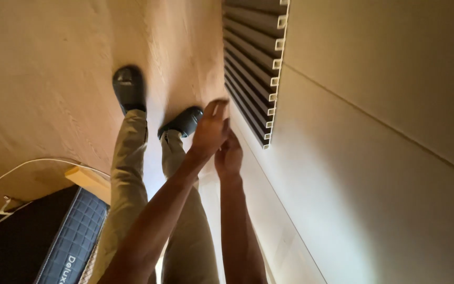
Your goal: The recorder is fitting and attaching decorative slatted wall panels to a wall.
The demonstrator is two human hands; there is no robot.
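Both your bare arms reach down side by side, your left hand (pixel 210 129) raised a touch higher with fingers bent and thumb up, your right hand (pixel 229 156) tucked just under it, fingers curled, the two hands touching.

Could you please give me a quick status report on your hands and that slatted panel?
Left hand and right hand together at the slatted panel's lower end, against the wall. Grip unclear. Nothing between hands and panel.
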